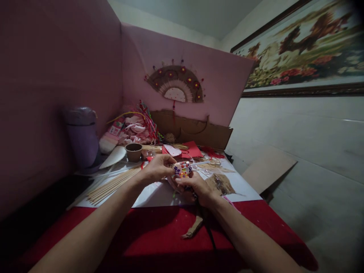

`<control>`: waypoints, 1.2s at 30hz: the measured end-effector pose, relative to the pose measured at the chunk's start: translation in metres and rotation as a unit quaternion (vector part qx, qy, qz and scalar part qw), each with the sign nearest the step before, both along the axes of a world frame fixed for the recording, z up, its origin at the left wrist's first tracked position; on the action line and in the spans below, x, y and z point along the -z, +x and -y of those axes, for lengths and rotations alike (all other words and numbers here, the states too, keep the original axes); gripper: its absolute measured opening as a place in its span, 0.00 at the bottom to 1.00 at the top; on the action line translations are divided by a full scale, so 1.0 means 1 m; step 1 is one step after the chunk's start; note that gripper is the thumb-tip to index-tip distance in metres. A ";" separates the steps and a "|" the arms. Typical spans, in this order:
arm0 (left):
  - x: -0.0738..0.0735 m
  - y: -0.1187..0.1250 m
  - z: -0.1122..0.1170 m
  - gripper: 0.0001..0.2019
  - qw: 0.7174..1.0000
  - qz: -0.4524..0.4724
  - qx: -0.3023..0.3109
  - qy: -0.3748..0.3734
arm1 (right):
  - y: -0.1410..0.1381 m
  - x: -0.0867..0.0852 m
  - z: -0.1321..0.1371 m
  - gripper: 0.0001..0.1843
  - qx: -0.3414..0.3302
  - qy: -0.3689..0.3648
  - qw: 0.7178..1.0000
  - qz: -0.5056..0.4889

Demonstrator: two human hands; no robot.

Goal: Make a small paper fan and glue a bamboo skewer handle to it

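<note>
Between both hands, above the near part of the white sheet, is a small shiny white piece with purple and orange flowers. The fingers of my left hand close on its left side. From below and the right, my right hand grips it with the thumb in front. Whether it is a packet or a roll I cannot make out. A dark strip hangs below my right hand, beside a torn piece of brown cardboard on the red cloth.
Thin wooden sticks lie fanned out at the left. Behind them stand a brown pot and a purple bin. Red paper lies farther back. A decorated cardboard fan hangs on the pink panel.
</note>
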State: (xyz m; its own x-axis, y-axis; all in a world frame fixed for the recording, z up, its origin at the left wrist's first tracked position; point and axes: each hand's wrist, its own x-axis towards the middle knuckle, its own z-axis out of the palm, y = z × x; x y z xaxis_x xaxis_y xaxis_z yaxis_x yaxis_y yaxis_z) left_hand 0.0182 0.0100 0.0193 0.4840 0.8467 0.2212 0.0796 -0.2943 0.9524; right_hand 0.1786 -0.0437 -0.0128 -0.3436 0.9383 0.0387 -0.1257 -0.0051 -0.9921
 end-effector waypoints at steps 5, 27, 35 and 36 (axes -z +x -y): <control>0.002 0.000 -0.002 0.12 1.000 -0.006 -0.004 0.015 | -0.001 -0.001 0.000 0.09 0.004 -0.015 1.000 0.004; 0.002 -0.009 -0.004 0.14 0.989 -0.083 0.001 0.125 | 0.000 -0.004 0.002 0.09 -0.007 -0.027 1.000 0.007; 0.003 -0.010 -0.006 0.13 0.984 -0.098 0.004 0.151 | 0.000 -0.004 0.003 0.10 -0.008 -0.048 0.999 0.000; 0.004 -0.010 -0.006 0.13 0.981 -0.104 -0.001 0.161 | 0.000 -0.004 0.003 0.10 -0.009 -0.050 0.999 -0.003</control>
State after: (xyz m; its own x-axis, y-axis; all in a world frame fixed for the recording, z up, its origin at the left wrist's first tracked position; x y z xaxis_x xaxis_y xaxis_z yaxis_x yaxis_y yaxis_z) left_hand 0.0085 0.0160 0.0150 0.5450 0.7501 0.3746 0.2634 -0.5774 0.7728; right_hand 0.1791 -0.0463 -0.0090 -0.3605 0.9313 -0.0522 -0.1305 -0.1058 -0.9858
